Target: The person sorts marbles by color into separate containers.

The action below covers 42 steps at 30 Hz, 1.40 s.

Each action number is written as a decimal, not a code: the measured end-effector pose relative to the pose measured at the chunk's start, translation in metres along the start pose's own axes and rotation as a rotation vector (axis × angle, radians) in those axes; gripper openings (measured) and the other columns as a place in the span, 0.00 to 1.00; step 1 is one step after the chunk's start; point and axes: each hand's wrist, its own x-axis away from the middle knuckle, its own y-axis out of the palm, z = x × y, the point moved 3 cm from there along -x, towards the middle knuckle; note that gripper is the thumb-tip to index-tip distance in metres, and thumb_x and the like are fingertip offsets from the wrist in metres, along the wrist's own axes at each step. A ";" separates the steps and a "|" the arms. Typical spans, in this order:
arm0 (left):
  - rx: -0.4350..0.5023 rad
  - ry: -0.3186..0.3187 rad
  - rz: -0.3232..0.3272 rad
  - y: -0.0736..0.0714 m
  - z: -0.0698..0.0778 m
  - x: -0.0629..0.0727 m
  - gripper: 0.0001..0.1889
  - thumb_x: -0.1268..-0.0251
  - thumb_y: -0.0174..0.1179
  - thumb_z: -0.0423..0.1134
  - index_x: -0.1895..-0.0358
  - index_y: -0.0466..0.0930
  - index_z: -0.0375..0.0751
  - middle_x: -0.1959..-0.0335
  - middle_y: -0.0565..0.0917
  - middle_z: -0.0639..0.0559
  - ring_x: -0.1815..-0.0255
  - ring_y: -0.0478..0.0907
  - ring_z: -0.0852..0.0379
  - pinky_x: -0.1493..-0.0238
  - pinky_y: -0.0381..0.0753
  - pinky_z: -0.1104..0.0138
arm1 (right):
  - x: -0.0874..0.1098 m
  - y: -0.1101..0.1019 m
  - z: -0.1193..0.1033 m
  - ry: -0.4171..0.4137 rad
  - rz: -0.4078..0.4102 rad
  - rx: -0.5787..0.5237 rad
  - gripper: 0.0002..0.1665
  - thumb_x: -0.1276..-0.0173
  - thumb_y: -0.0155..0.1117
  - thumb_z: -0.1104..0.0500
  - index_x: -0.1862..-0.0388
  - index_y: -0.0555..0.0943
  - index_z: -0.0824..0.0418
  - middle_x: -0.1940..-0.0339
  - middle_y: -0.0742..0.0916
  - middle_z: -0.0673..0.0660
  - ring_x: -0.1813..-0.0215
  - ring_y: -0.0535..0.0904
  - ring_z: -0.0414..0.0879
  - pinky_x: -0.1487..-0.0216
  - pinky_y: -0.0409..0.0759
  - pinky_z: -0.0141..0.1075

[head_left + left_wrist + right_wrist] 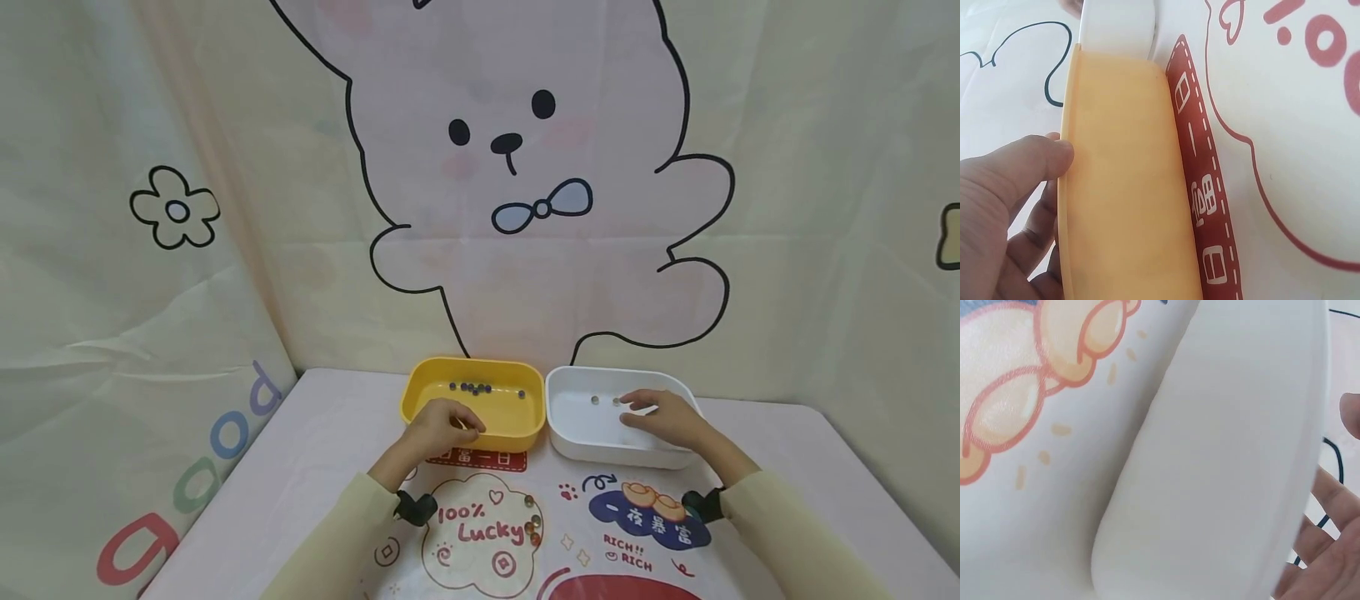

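My left hand is over the front of a yellow tray, fingers bent. The left wrist view shows its thumb overlapping the rim, the other fingertips hidden behind the tray wall; I cannot tell whether they hold anything. Several small dark beads lie along the tray's far side. My right hand reaches over the white tray, thumb and fingers spread apart. Its fingertips are right by a small pale bead, and another pale bead lies left of it.
Several amber-coloured beads lie on the printed tablecloth in front of the trays, which stand side by side. Behind the table hangs a curtain with a large cartoon animal, and another cloth closes the left side.
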 end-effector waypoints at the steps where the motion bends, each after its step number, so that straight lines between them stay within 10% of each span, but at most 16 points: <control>1: 0.001 0.000 0.000 0.000 0.000 0.000 0.02 0.41 0.67 0.43 0.66 0.88 0.57 0.66 0.84 0.61 0.64 0.74 0.56 0.60 0.76 0.66 | 0.002 0.000 -0.003 -0.007 -0.001 0.000 0.28 0.35 0.63 0.47 0.42 0.77 0.64 0.46 0.82 0.71 0.50 0.82 0.64 0.53 0.80 0.54; 42: 0.004 0.013 0.001 -0.001 -0.001 0.000 0.02 0.41 0.67 0.42 0.67 0.88 0.57 0.66 0.84 0.61 0.64 0.73 0.56 0.61 0.76 0.66 | 0.053 0.020 -0.087 -0.174 0.068 -0.120 0.22 0.43 0.71 0.51 0.48 0.82 0.50 0.48 0.86 0.58 0.50 0.81 0.53 0.57 0.83 0.44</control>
